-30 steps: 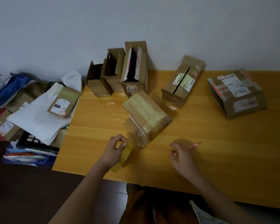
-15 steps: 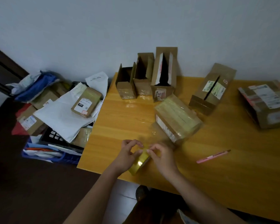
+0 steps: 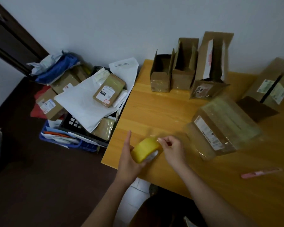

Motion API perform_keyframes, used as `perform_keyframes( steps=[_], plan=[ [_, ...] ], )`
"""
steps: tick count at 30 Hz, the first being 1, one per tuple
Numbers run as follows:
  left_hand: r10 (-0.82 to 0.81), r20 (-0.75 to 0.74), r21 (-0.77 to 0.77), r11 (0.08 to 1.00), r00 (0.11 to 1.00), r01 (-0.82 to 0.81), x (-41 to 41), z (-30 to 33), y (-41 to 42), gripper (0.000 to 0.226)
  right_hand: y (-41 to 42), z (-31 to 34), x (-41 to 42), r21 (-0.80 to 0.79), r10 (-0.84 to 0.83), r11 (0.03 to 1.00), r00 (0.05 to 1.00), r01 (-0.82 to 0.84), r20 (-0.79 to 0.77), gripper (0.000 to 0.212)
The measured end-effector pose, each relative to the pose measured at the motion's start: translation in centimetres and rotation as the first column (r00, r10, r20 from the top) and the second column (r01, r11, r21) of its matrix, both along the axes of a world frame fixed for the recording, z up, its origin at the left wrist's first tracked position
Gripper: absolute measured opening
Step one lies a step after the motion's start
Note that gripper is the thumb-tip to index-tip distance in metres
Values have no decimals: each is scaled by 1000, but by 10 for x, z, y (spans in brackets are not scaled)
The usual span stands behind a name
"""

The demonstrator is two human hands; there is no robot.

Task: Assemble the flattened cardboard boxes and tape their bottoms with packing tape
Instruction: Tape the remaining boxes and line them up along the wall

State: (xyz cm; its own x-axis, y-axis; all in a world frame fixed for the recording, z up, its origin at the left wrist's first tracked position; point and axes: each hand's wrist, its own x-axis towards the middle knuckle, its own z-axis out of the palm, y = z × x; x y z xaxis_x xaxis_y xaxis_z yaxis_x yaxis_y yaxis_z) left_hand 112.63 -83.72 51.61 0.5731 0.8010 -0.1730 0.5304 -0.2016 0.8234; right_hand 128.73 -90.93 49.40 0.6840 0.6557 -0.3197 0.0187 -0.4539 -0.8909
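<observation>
On the far left, a heap of parcels (image 3: 82, 99) is filling more of the view than 0.5 seconds ago, and the wooden table (image 3: 154, 112) is sitting further right. The left hand (image 3: 128, 158) is now cupping the yellow tape roll (image 3: 145, 149) from below and tilting it so its broad side faces up, index finger straight; before, it was gripping the roll edge-on. The right hand (image 3: 172, 149) is pinching at the roll's upper edge, as before. Just right, the taped box (image 3: 223, 128) is lying on its side. Behind it, 3 open boxes (image 3: 185, 69) are standing against the wall. The pink pen (image 3: 261, 173) is lying well apart, far right.
</observation>
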Motion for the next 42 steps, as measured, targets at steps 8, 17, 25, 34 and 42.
perform_keyframes(
  steps=[8,17,25,34,42],
  plan=[
    [-214,-237,142,957,948,252,-19,22,78,70,47,-18,-12,-22,-157,988,977,155,-148,22],
    [-348,-228,87,923,909,375,34,14,92,64,35,-44,21,-293,-198,930,974,222,108,25],
    [-302,-207,11,950,930,311,54,14,88,44,36,-47,20,-389,-61,899,936,203,348,24],
    [-308,-367,-52,949,878,311,63,27,83,40,32,-22,33,-310,-130,929,963,202,238,64],
    [-156,-711,202,889,686,411,109,45,40,49,-31,82,77,167,-163,983,808,81,567,21]
  ],
)
